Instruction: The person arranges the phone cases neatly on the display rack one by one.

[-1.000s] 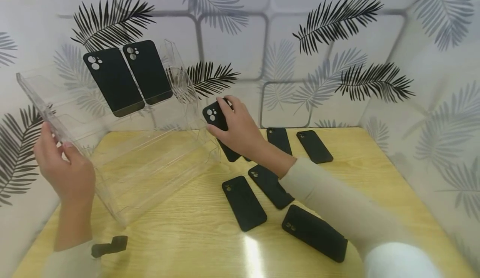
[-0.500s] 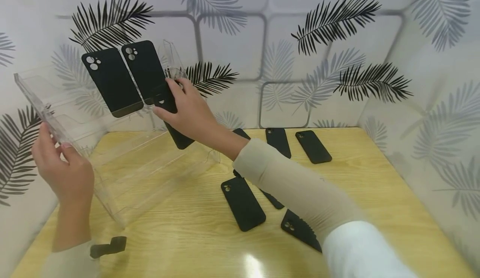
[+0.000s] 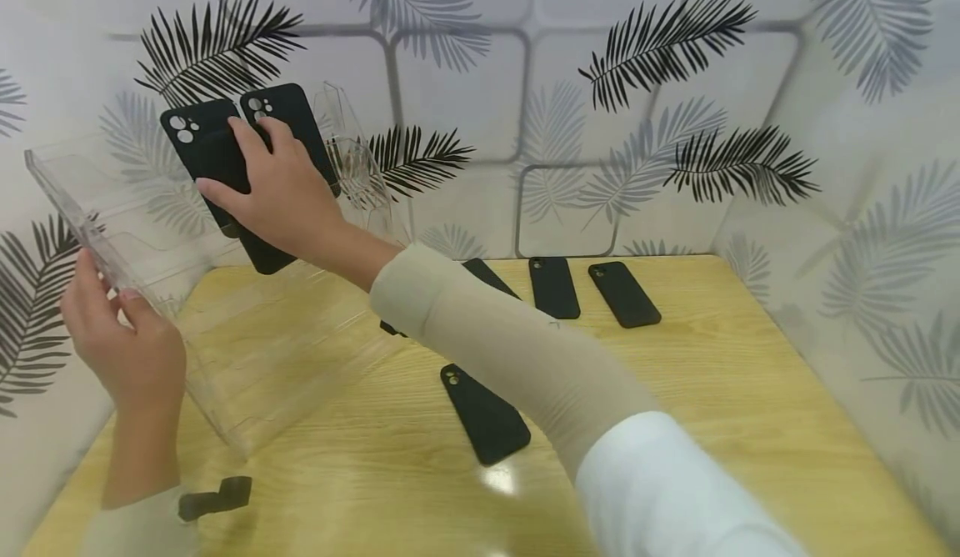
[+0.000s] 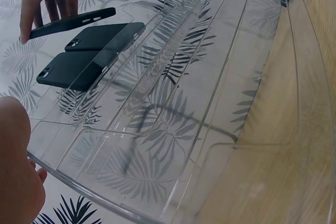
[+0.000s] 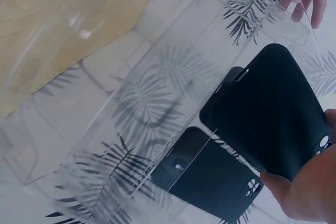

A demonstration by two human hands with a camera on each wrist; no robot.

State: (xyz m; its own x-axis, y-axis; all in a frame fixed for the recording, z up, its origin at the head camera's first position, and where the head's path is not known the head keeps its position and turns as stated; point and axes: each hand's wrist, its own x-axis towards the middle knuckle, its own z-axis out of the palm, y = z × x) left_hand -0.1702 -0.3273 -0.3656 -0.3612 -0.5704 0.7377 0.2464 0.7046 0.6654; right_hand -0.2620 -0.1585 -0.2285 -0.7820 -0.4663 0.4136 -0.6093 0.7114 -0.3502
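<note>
Head view, right hand: my right hand (image 3: 285,190) has a black phone case (image 3: 262,254) pinched, held out over the upper ledge of the clear plastic rack (image 3: 78,219), in front of the left seated case (image 3: 197,117); right seated case (image 3: 303,127) partly behind my fingers.
Head view, left hand: my left hand (image 3: 123,340) grips the rack's left side panel at its outer edge.
Head view, table: loose cases (image 3: 487,419) on the wood-grain table (image 3: 337,474), two near its back edge; my sleeve (image 3: 525,357) crosses the middle and hides part of the group.
Left wrist view, gap: the pinched case shows edge-on, apart from the seated pair.
Left wrist view, risk: if I bring it down at this slant, its lower end could catch the ledge's front lip; a low swing could knock the left seated case askew.
Right wrist view, hold: thumb on one long edge, fingers opposite; camera end towards my palm. Slack there would likely let the case twist.
Right wrist view, room: bare ledge between the seated pair and the panel under my left hand; the panel's edge looks like the limit that way.
</note>
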